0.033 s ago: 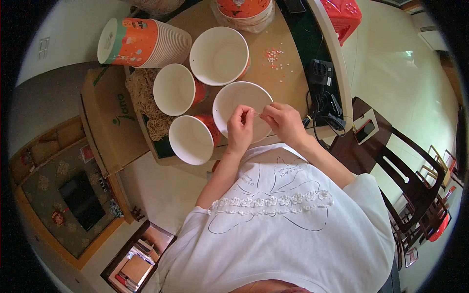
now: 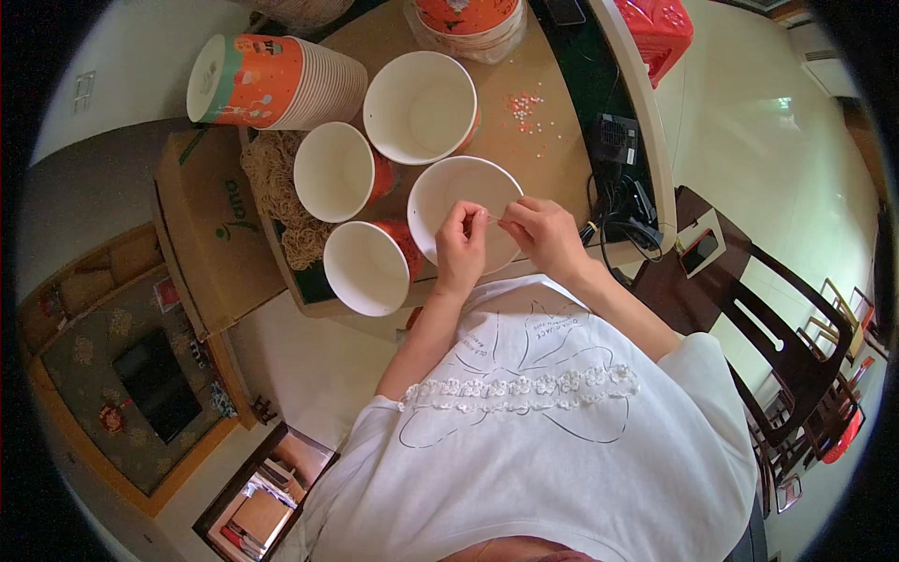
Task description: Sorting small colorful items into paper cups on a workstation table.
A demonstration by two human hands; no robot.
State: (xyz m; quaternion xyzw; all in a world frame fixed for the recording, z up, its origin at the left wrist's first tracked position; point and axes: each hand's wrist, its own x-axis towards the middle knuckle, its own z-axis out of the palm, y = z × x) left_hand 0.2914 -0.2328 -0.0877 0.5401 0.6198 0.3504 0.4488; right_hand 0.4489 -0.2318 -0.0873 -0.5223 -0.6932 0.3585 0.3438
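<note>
White-lined paper tubs [image 2: 420,108], four, each placed as in the earlier frame; your hands likewise show no visible shift.

Hands: your left hand [image 2: 461,248], thumb and fingertips pinching a thin strand [image 2: 494,219]; your right hand [image 2: 548,242], pinching the same strand from the right. Strand: a short span between your fingertips, seen over the near right tub [image 2: 426,201]; too fine to identify its material.

Edges and room: near left tub [image 2: 361,269] at the table's near edge; brown tabletop [image 2: 552,75] opening to the right of the far tub, toward the pale table rim [image 2: 660,131].

Around you, left to right: cardboard box [image 2: 220,229]; nested tub stack [image 2: 281,82], orange and green, far left; tangled brown fibres [image 2: 281,187] beside the tubs; wrapped orange tub [image 2: 468,21], far side; scattered orange and white beads [image 2: 526,112]; black device [image 2: 615,138]; black cables [image 2: 613,225], obstructing your right side; red stool [image 2: 660,33] beyond the rim.
</note>
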